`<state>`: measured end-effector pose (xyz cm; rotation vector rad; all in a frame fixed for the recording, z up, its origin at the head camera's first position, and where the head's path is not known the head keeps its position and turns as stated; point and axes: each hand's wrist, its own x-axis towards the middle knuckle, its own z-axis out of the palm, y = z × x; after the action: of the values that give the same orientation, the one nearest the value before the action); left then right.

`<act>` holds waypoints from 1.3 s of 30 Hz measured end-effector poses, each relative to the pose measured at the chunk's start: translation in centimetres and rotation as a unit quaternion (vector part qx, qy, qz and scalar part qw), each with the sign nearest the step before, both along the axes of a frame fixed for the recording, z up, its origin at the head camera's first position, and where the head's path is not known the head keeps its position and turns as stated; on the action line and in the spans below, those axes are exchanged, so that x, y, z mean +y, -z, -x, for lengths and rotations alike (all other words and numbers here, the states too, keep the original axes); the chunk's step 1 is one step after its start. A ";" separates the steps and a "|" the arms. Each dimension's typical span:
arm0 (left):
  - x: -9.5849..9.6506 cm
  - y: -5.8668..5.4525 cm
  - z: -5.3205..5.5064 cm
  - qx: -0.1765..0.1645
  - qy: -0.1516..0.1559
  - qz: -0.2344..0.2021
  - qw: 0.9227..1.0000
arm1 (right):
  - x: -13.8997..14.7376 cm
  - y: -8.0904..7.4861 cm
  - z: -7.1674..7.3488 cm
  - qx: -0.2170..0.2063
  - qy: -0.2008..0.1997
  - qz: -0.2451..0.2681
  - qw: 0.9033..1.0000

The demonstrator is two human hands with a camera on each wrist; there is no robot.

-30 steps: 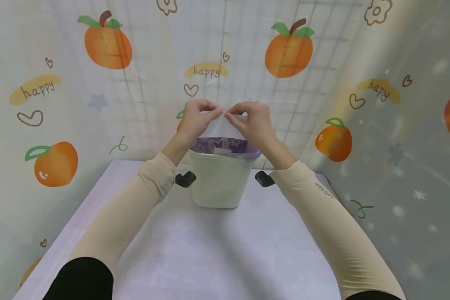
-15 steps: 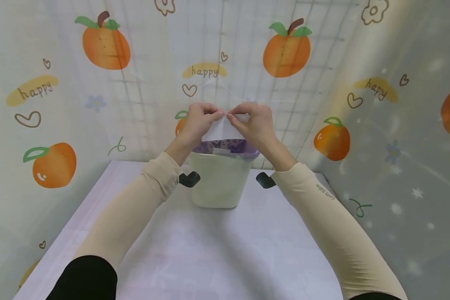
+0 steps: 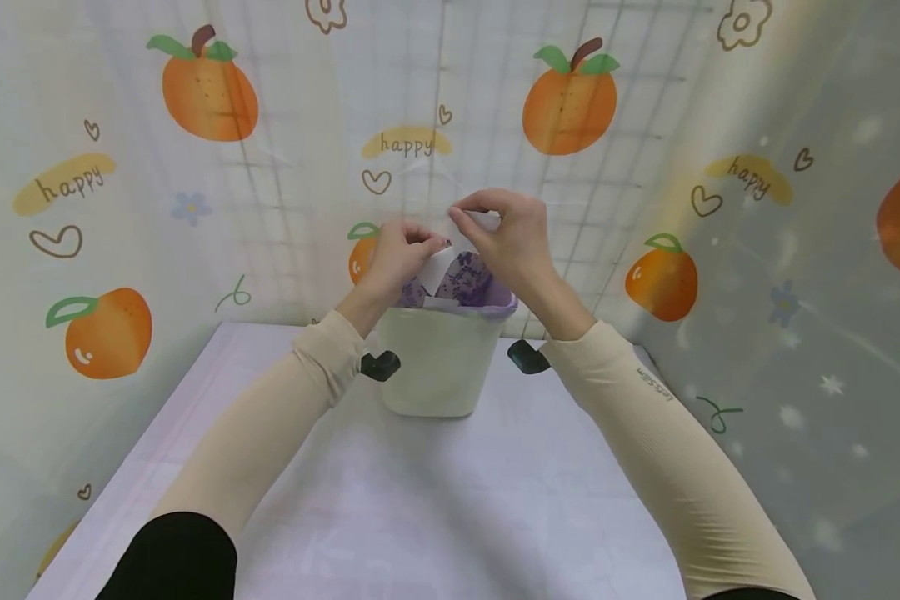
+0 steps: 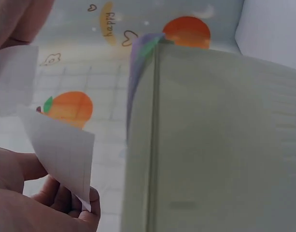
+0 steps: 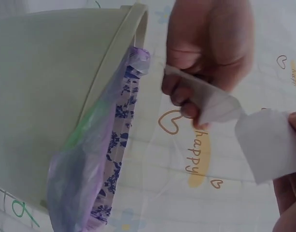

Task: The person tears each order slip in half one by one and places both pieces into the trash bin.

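My left hand (image 3: 393, 258) pinches a white paper piece (image 3: 437, 271) between thumb and fingers above a cream bin (image 3: 438, 362). Higher and to the right, my right hand (image 3: 512, 233) grips another white paper piece (image 3: 487, 218). In the left wrist view the right hand's piece (image 4: 15, 79) lies close above the left hand's piece (image 4: 65, 150). Their near corners almost meet in the right wrist view, and I cannot tell whether they still touch. A purple bag (image 5: 90, 154) lines the bin and folds over its rim. Purple flower-patterned material (image 3: 465, 279) shows inside.
The bin stands near the back of a white table (image 3: 420, 500). Behind hangs a white curtain (image 3: 307, 100) printed with oranges, with a wire grid showing through. A small white strip (image 3: 442, 303) shows at the bin's front rim.
The white paper, earlier one sheet pinched by both hands, now shows as two pieces. My right hand has risen slightly and my left hand has dropped, widening the gap between them.
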<state>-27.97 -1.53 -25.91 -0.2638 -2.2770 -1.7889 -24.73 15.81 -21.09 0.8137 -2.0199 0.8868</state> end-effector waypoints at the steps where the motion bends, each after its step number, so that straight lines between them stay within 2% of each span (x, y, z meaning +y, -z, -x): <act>1: 0.0 0.1 0.0 -0.008 -0.009 0.009 1.000 | 0.0 -0.1 0.0 0.002 -0.003 0.002 1.000; 4: -0.3 0.4 0.2 -0.025 -0.028 0.033 0.999 | -0.1 -0.3 -0.1 0.015 -0.011 0.018 1.000; 9: -0.8 0.8 0.7 -0.014 -0.037 0.057 0.998 | -0.2 -0.7 -0.1 0.025 -0.004 0.040 0.999; 14: -1.2 0.5 0.9 0.020 -0.043 0.062 0.997 | -0.1 -0.8 0.5 -0.033 -0.004 0.020 0.999; 19: -1.6 -0.4 0.9 0.057 -0.072 0.097 0.991 | 0.6 0.4 1.7 -0.083 0.015 0.012 0.996; 22: -1.9 -0.5 1.1 0.070 -0.079 0.113 0.988 | 1.0 1.0 2.2 -0.116 0.021 -0.003 0.993; 24: -2.3 -0.5 1.1 0.072 -0.082 0.115 0.987 | 1.1 1.2 2.5 -0.153 0.016 -0.034 0.987; 28: -3.1 -0.4 1.2 0.073 -0.088 0.104 0.988 | 1.3 1.4 2.8 -0.220 0.018 -0.110 0.969; 31: -3.7 -0.4 1.3 0.069 -0.092 0.101 0.988 | 1.8 1.8 2.9 -0.231 0.034 -0.130 0.964; 39: -4.7 0.1 1.7 0.046 -0.108 0.121 0.986 | 3.9 3.2 3.4 -0.219 0.052 -0.105 0.969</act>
<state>-29.63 -6.24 -26.02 -0.1303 -2.3534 -1.3703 -28.12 19.75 -24.24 0.6541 -2.5525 0.8570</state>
